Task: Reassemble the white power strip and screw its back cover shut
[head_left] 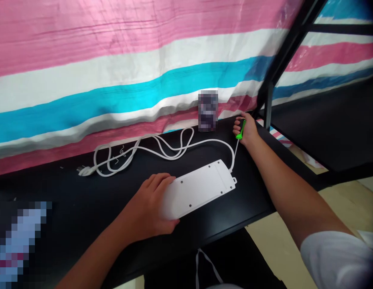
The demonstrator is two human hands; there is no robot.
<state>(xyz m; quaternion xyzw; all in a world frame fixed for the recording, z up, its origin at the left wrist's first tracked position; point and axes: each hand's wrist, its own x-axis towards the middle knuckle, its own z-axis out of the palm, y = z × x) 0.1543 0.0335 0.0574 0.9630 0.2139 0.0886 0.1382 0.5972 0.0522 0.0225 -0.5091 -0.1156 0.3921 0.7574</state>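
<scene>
- Striped tarp (114, 72), pink, white and cyan, hangs across the far side behind the table.
- Black table (69, 200) runs left to right; black metal frame (282, 56) stands far right.
- White power strip (201, 186) lies back side up near the table's near edge, centre; several small screw holes show on the back, casing looks closed, so opening seems not yet begun as far as can be judged.
- Its white cord (150, 150) loops loosely toward the far left, plug (84, 171) lying flat at the left end.
- Left hand (150, 206) presses flat on the strip's near-left end, fingers spread over the edge, pinning it, not wrapped around.
- Right hand (246, 130) is far right near the frame, closed in a fist around a green screwdriver (241, 129); thin shaft points down toward the strip's right end, tip not touching a screw.
- Small blurred object (207, 111) stands at the far edge.
- No containers in view.
</scene>
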